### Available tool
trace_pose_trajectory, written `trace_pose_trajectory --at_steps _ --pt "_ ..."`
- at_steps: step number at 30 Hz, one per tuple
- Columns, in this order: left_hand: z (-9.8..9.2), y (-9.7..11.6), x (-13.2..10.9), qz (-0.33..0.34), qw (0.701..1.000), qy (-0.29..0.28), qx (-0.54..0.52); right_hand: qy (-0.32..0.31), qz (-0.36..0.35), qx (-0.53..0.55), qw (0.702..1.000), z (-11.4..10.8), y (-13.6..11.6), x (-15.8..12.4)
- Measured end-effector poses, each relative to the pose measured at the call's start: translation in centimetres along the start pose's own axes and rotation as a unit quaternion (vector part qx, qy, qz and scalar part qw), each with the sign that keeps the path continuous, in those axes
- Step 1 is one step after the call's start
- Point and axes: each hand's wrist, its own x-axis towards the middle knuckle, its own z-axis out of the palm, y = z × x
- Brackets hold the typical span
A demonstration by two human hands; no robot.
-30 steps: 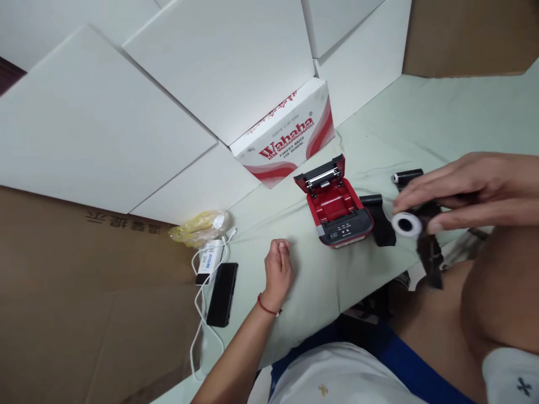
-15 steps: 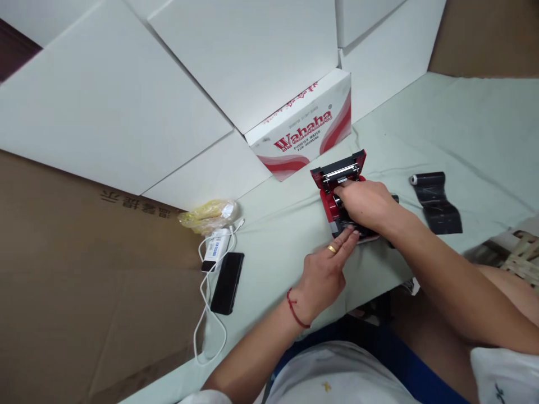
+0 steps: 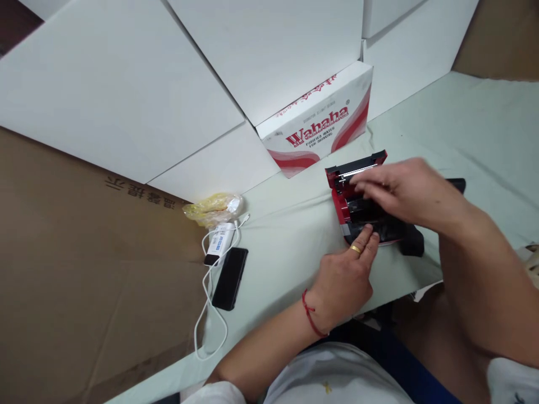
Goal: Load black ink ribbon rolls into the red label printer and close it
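Observation:
A small red and black device, which looks like a portable label printer, stands on the cloth with its lid raised. A dark glossy roll sits in its bay, and black material sticks out at its right. My left hand has two fingers stretched flat, pressing on the black front part; its other fingers are folded under. Over the bay, close to the lid, hovers my right hand with thumb and fingers apart and nothing visible between them. It hides the device's right side.
Behind the device a white and red Wahaha box leans against white panels. To the left lie a black phone, a white cable, a small white box and a plastic bag. Past my right wrist, a black roll shows partly.
My right hand has lifted out of the device's bay and moved up and right, uncovering the roll inside. My left fingers stay on the front. The whole view has shifted slightly.

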Motion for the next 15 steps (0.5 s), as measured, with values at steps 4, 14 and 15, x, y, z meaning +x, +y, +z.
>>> trace_pose_trajectory --at_steps 4,14,15 --pt "-0.8 1.5 0.0 -0.015 0.992 -0.056 0.114 0.151 -0.023 -0.019 0.988 0.4 1.3 0.3" --pt "-1.5 4.0 0.0 -0.047 0.967 -0.125 0.218 0.039 -0.039 -0.118 0.992 1.0 2.0 -1.4" --pt "-1.5 4.0 0.0 -0.049 0.966 -0.128 0.218 0.021 -0.027 -0.124 0.992 1.0 1.7 -2.0"
